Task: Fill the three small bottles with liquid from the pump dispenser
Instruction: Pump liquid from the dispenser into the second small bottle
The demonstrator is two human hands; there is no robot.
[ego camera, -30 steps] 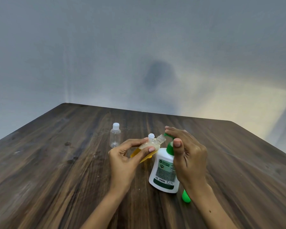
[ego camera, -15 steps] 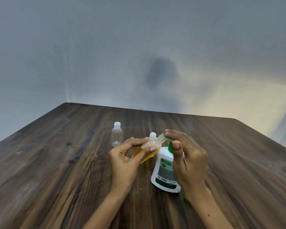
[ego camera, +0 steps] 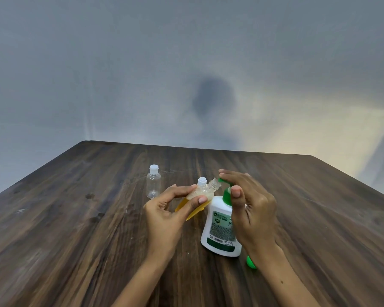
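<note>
Left of the held bottle, well apart from both hands, clear bottle point(ego camera: 153, 185) stands upright on table point(ego camera: 64, 218), white cap on, looks empty. Same table carries everything: dark wood grain, grey wall behind with a soft shadow on it.

Next, left hand point(ego camera: 164, 218) comes up from near edge, fingers curled, thumb and fingers pinching held bottle point(ego camera: 203, 192) by its body. Held bottle is tilted, open neck pointing up and right, just beside nozzle point(ego camera: 221, 180). Contents: amber liquid in lower part, pale foam near the shoulder. How full exactly, cannot tell; fingers cover part of it.

Just behind the pinch, capped bottle point(ego camera: 201, 181) shows only its white cap and a bit of shoulder; the rest is hidden by held bottle and left fingers. Whether it holds liquid, cannot tell.

Right of the pinch, dispenser point(ego camera: 220, 227) stands on table, white body, green and white label, green pump on top. Nozzle points left at held bottle's mouth; touching or a hair apart, cannot tell.

Right hand point(ego camera: 251, 209) is over the pump, fingers fairly straight and laid across pump head, thumb down beside green collar. Fingers rest on pump top, not wrapped round it. Palm sits right of dispenser body, close to it.

Below right wrist, near dispenser base, small green thing point(ego camera: 251, 262) lies on table, half hidden by forearm; what it is, cannot tell.
</note>
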